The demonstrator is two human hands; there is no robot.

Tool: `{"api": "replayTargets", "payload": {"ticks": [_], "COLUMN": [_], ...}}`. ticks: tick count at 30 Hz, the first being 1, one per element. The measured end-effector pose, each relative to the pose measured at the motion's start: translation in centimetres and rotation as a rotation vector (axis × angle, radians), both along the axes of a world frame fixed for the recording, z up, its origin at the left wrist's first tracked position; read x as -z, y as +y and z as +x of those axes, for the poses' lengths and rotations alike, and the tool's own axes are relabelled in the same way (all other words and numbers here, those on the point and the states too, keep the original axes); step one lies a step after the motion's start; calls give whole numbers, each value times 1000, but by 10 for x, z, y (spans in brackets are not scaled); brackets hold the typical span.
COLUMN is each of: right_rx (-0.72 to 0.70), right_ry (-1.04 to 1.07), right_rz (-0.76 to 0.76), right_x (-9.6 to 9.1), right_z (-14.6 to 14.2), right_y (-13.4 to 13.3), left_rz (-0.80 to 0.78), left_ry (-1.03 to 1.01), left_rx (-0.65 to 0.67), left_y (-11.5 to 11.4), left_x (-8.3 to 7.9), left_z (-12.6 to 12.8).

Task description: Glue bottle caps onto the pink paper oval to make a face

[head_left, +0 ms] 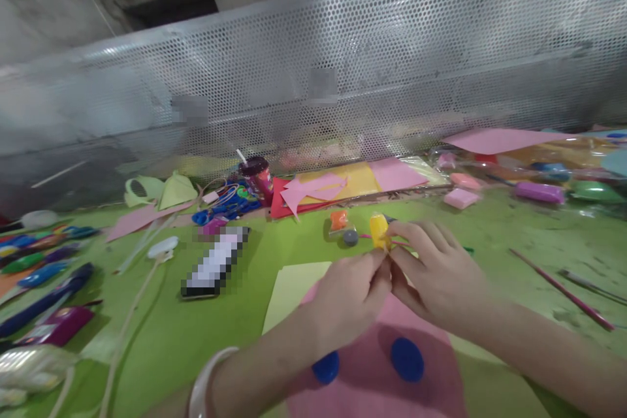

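My left hand and my right hand meet at the middle, their fingers closed in a pinch. Between them, the near end of a small yellow clay packet is gripped, and its body sticks up past the fingertips. Below the hands lies a pink paper sheet on pale yellow paper. Two flat blue discs rest on the pink sheet; the right disc is in full view, while my left forearm partly covers the left disc.
Behind the hands are an orange packet and a grey ball. A phone and a white cable lie left. Farther back stand a lidded cup with straw and a perforated metal panel. Thin sticks lie right.
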State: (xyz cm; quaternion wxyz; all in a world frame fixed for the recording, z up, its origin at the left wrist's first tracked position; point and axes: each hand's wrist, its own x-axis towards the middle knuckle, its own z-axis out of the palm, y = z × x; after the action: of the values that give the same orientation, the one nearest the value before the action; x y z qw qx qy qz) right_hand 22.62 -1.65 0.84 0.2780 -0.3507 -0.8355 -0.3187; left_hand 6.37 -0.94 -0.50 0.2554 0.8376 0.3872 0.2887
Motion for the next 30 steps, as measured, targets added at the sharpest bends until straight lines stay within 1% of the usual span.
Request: {"api": "replayTargets", "payload": {"ticks": [4, 7, 9, 12, 16, 19, 21, 23, 25, 27, 30], "right_rx": [-19, -50, -35, -39, -130, -97, -93, -129, -165, -189, -216], "right_ry": [28, 91, 114, 139, 213, 293, 313, 322, 353, 403, 476], "right_rz": [-5, -21, -13, -32, -84, -81, -119, -199, -288, -383, -537], "right_x": [2, 3, 5, 8, 11, 9, 6, 3, 2, 0, -2], "right_z": [-1, -1, -2, -4, -3, 1, 4, 5, 5, 5, 4], "right_y": [0, -1, -3, -4, 0, 5, 6, 7, 7, 7, 6], "left_rz": [-30, -49, -73, -144, -208, -220, -198, -139, -24, 182, 564], "left_ry": [-6, -64, -111, -163, -182, -177, -175, -158, -105, -95, -149], "left_rx": [11, 28, 16, -20, -92, -151, -189, -189, -162, -174, -186], "left_y": [1, 1, 2, 1, -4, -10, -12, -12, -8, -2, 10], "left_x": [-1, 0, 1, 5, 10, 9, 5, 2, 0, 1, 7], "left_z": [1, 2, 3, 4, 6, 6, 5, 4, 2, 0, -4]}}
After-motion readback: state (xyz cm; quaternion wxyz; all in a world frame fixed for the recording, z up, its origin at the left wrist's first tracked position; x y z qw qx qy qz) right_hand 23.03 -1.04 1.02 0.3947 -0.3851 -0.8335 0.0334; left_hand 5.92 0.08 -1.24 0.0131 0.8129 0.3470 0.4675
